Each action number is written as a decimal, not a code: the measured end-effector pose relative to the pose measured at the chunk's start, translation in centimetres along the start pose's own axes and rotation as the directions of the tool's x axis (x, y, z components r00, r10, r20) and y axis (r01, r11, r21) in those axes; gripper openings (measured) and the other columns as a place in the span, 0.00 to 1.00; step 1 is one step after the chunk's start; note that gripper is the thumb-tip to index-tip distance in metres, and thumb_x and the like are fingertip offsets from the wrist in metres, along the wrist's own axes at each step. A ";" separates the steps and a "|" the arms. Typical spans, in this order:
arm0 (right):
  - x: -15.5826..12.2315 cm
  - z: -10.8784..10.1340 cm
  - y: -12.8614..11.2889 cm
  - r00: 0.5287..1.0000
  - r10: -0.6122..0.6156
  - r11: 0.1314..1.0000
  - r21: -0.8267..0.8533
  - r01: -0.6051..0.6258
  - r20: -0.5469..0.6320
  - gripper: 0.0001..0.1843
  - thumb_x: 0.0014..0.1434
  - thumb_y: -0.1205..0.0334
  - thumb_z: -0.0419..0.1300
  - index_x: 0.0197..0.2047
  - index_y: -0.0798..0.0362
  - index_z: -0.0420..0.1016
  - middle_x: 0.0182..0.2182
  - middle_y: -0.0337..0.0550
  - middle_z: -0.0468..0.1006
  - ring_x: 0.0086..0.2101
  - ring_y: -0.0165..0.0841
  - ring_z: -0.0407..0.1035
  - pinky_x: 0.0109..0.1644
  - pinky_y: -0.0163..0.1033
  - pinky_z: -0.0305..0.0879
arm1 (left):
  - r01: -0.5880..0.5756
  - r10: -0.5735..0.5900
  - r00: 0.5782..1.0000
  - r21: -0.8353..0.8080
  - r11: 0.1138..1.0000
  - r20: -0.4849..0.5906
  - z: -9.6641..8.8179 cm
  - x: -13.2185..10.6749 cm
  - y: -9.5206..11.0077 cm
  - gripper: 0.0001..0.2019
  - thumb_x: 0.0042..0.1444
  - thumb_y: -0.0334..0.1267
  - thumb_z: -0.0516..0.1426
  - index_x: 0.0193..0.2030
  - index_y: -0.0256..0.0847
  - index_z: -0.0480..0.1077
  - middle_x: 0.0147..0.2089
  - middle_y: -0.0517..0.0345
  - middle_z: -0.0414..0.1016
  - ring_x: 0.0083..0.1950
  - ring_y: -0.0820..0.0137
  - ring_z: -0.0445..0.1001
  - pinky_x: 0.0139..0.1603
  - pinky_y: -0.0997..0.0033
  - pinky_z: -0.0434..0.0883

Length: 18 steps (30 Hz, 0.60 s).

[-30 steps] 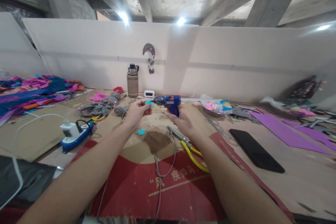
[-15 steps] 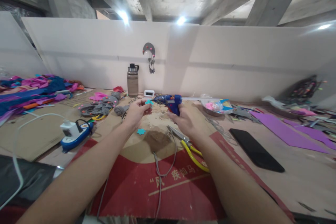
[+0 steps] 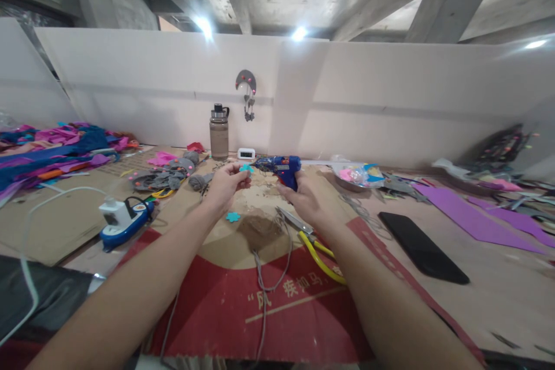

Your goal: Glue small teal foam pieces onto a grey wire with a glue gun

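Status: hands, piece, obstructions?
Left hand pinching teal cutout. Right hand gripping blue glue gun, nozzle near cutout, contact unclear. Yellow-handled scissors lie nearby; nothing visibly blocking.

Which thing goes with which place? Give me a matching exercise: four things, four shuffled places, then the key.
Things:
1. glue gun
2. farther turquoise flower
3. yellow-handled scissors
4. water bottle

Places:
A. upright near the white partition
B. pinched in the left hand
C. lying on the cardboard
D. gripped in the right hand

Pairs: 1-D, 2-B, 3-C, 4-A
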State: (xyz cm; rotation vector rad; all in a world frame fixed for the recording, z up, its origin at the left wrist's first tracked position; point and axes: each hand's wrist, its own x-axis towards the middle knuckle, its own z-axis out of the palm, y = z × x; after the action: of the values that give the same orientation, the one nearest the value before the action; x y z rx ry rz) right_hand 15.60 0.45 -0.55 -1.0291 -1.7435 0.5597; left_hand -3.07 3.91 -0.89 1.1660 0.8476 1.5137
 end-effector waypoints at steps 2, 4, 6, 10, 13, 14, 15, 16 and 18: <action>0.0 0.0 -0.1 1.000 0.012 1.000 -0.001 -0.012 -0.003 0.15 0.51 0.56 0.54 0.42 0.52 0.65 0.33 0.42 0.72 0.32 0.35 0.65 0.39 0.41 0.63 | -0.002 0.002 1.000 -0.004 1.000 0.001 0.0 0.0 0.0 0.14 0.36 0.36 0.65 0.28 0.35 0.68 0.24 0.60 0.70 0.24 0.77 0.69 0.27 0.75 0.68; 0.0 0.0 -0.2 1.000 0.012 1.000 0.012 -0.012 -0.005 0.15 0.50 0.57 0.54 0.41 0.53 0.65 0.34 0.43 0.72 0.33 0.35 0.65 0.40 0.41 0.63 | -0.004 0.004 1.000 -0.007 1.000 0.000 0.0 0.1 0.0 0.13 0.35 0.36 0.65 0.28 0.35 0.68 0.24 0.60 0.70 0.24 0.77 0.69 0.27 0.75 0.68; -0.1 0.1 -0.4 1.000 0.007 1.000 0.022 -0.007 -0.003 0.14 0.50 0.58 0.54 0.40 0.52 0.65 0.35 0.43 0.72 0.34 0.35 0.66 0.40 0.41 0.63 | -0.006 0.006 1.000 -0.012 1.000 0.000 -0.1 0.1 -0.1 0.13 0.35 0.36 0.65 0.28 0.35 0.68 0.24 0.61 0.70 0.24 0.77 0.69 0.27 0.75 0.68; -0.1 0.1 -0.5 1.000 0.016 1.000 0.007 -0.016 0.004 0.14 0.49 0.59 0.55 0.41 0.52 0.65 0.33 0.42 0.72 0.32 0.34 0.65 0.40 0.41 0.63 | -0.008 0.008 1.000 -0.009 1.000 0.010 -0.1 0.2 -0.1 0.13 0.36 0.35 0.65 0.29 0.35 0.68 0.24 0.61 0.69 0.25 0.77 0.69 0.27 0.76 0.68; -0.1 0.0 -0.6 1.000 0.016 1.000 0.014 -0.016 0.005 0.14 0.50 0.59 0.54 0.41 0.52 0.64 0.33 0.41 0.71 0.32 0.34 0.64 0.40 0.41 0.63 | -0.002 0.002 1.000 -0.007 1.000 0.003 -0.1 0.1 0.0 0.13 0.35 0.35 0.65 0.28 0.35 0.68 0.24 0.61 0.69 0.25 0.77 0.69 0.27 0.76 0.68; -0.1 0.0 -0.6 1.000 0.016 1.000 0.014 -0.016 0.005 0.13 0.50 0.59 0.54 0.40 0.52 0.65 0.33 0.41 0.71 0.32 0.34 0.64 0.40 0.41 0.63 | 0.001 -0.001 1.000 -0.007 1.000 0.000 0.0 0.1 0.0 0.13 0.35 0.35 0.65 0.28 0.35 0.68 0.24 0.61 0.69 0.25 0.77 0.69 0.27 0.75 0.68; -0.2 -0.1 -0.7 1.000 0.016 1.000 0.012 -0.016 0.003 0.13 0.50 0.59 0.54 0.40 0.52 0.65 0.32 0.41 0.71 0.31 0.34 0.64 0.39 0.41 0.63 | 0.004 -0.004 1.000 -0.007 1.000 -0.002 0.0 0.1 0.0 0.14 0.35 0.35 0.66 0.28 0.35 0.68 0.24 0.61 0.69 0.25 0.77 0.69 0.27 0.75 0.68; -0.2 -0.1 -0.9 1.000 0.017 1.000 0.007 -0.017 0.002 0.12 0.50 0.59 0.54 0.39 0.52 0.65 0.32 0.41 0.71 0.31 0.33 0.63 0.38 0.40 0.63 | 0.006 -0.006 1.000 -0.007 1.000 -0.002 0.0 0.1 0.0 0.14 0.35 0.35 0.66 0.28 0.35 0.68 0.24 0.61 0.69 0.25 0.77 0.69 0.27 0.75 0.67; -0.3 -0.2 -1.2 1.000 0.016 1.000 -0.008 -0.016 0.009 0.09 0.50 0.59 0.54 0.36 0.52 0.66 0.31 0.41 0.70 0.30 0.33 0.63 0.37 0.39 0.62 | 0.006 -0.006 1.000 -0.012 1.000 0.004 0.0 0.0 0.0 0.14 0.35 0.35 0.66 0.28 0.35 0.68 0.24 0.61 0.69 0.25 0.77 0.69 0.27 0.75 0.67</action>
State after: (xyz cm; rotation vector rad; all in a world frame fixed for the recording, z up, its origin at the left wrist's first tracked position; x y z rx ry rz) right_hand 15.41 -0.44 0.29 -1.0484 -1.7473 0.5691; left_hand -3.10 3.92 -0.85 1.1570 0.8377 1.5094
